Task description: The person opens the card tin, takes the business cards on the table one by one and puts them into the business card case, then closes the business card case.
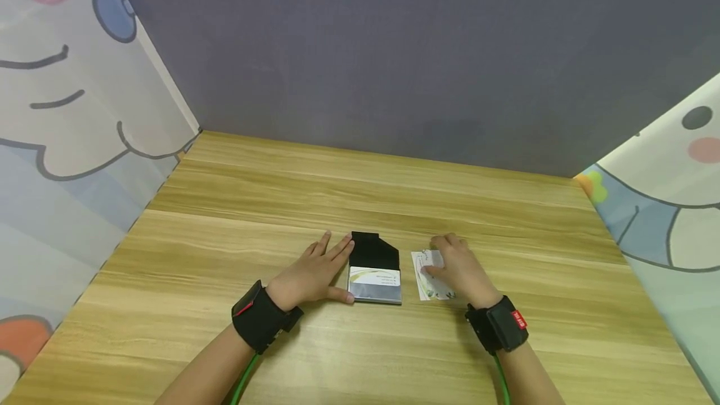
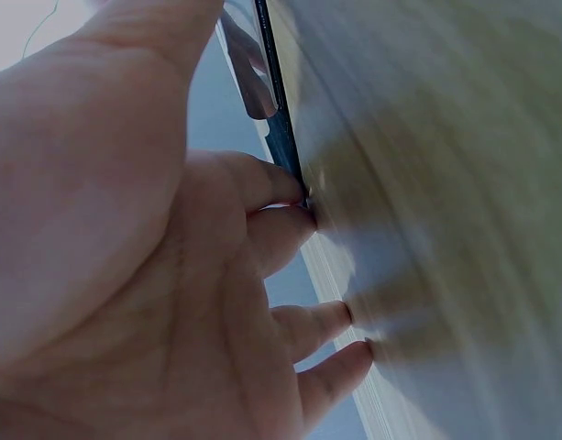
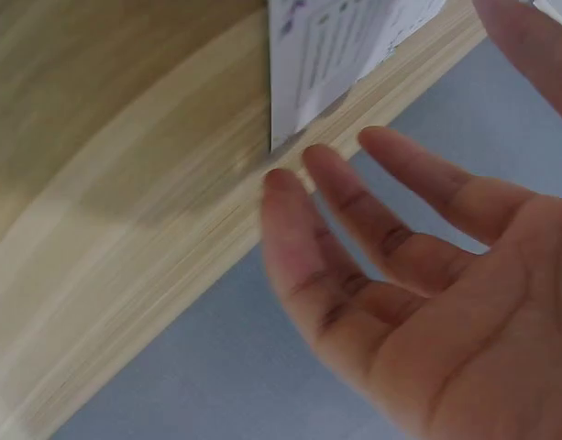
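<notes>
A business card case lies on the table with its black flap folded back. A white printed card shows in its pocket. My left hand rests along the case's left side, fingers extended, with the thumb near the lower corner. In the left wrist view, two fingertips touch the edge of the case. To the right lie overlapping loose business cards. Over their right part is my right hand, partly hiding them. The right wrist view shows its fingers relaxed and apart from a card's edge.
The wooden table spreads around both hands. A grey panel rises at its back edge, and cartoon-printed sheets stand along both sides. Each wrist wears a black strap with a green cable.
</notes>
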Action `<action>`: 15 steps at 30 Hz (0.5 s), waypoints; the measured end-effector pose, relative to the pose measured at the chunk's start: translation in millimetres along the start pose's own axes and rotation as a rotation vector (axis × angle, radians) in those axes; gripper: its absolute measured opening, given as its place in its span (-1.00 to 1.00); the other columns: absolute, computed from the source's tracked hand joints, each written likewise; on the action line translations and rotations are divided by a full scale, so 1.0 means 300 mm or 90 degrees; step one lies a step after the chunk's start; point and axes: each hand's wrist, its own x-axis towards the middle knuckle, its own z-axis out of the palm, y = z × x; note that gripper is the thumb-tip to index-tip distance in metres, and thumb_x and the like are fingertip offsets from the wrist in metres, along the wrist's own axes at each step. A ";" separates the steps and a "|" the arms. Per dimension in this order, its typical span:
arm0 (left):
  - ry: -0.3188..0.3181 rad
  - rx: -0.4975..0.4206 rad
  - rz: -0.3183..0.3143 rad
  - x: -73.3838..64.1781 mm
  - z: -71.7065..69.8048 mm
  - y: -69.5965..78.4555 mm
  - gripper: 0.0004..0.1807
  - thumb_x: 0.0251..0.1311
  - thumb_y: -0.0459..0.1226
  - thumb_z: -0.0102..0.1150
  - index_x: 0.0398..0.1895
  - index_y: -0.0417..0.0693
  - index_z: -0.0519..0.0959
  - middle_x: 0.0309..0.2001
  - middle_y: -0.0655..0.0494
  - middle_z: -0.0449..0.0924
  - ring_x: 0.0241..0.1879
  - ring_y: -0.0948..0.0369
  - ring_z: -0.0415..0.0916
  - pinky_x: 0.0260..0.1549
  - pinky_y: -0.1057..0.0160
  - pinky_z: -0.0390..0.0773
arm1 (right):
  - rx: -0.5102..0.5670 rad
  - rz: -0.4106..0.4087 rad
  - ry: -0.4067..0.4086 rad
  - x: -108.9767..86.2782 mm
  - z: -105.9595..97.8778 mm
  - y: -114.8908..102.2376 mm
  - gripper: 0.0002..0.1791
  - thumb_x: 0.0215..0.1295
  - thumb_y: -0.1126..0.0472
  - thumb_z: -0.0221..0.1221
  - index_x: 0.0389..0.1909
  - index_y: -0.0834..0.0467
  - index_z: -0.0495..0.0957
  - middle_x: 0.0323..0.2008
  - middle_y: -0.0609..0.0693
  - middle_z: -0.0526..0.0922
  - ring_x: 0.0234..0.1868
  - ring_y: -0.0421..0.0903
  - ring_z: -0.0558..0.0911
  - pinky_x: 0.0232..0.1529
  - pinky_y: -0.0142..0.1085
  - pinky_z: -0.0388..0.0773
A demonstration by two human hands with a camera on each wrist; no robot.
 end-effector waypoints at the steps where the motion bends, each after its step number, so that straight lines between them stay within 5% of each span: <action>1: 0.001 0.002 0.001 0.001 0.001 0.000 0.10 -0.08 0.27 0.11 0.43 -0.12 -0.06 0.46 0.04 -0.21 0.40 -0.19 -0.30 0.29 -0.13 0.00 | -0.002 0.012 -0.007 -0.001 -0.002 0.002 -0.44 0.04 0.14 0.31 0.04 0.32 0.42 0.06 0.32 0.40 0.07 0.29 0.39 -0.02 0.07 0.42; 6: 0.005 0.002 0.002 0.003 0.001 0.000 0.10 -0.09 0.28 0.10 0.43 -0.12 -0.05 0.46 0.05 -0.21 0.40 -0.19 -0.30 0.29 -0.13 0.00 | -0.006 0.056 -0.034 -0.007 -0.011 0.008 -0.35 0.00 0.08 0.33 0.08 0.29 0.37 0.06 0.33 0.36 0.04 0.32 0.35 -0.11 0.08 0.42; 15: -0.003 -0.001 -0.007 0.002 0.002 0.002 0.10 -0.08 0.27 0.11 0.43 -0.11 -0.06 0.46 0.06 -0.22 0.41 -0.17 -0.32 0.30 -0.12 -0.01 | -0.015 0.055 -0.041 -0.010 -0.010 0.007 -0.24 -0.04 0.11 0.36 0.17 0.33 0.30 0.04 0.34 0.36 0.01 0.32 0.36 -0.11 0.08 0.42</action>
